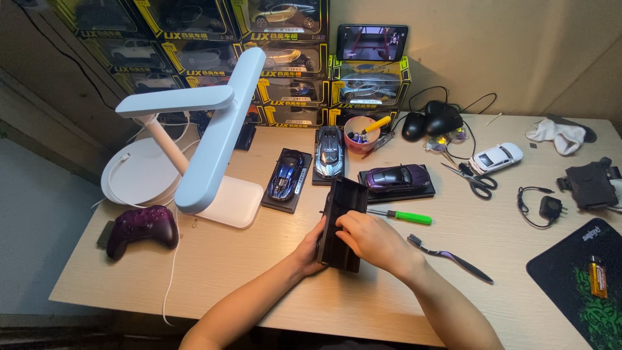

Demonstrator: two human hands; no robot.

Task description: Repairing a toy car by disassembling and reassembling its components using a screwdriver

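Note:
A black rectangular display base (343,204) stands tilted on its edge on the wooden desk (259,272). My left hand (312,249) grips its left side from behind. My right hand (370,240) lies over its near end, fingers curled on the top face. Just to the right lie a green-handled screwdriver (405,216) and a dark toothbrush (450,256). Behind the base sit three model cars on black plinths: a blue one (286,175), a silver-blue one (329,152) and a purple one (396,177).
A white desk lamp (207,139) stands at left, with a purple game controller (142,228) near it. Boxed model cars (291,58) are stacked at the back. Scissors (476,181), a white toy car (495,157), a pink cup (360,135), computer mice (431,121), a charger (549,207) and a black mat (583,279) lie at right.

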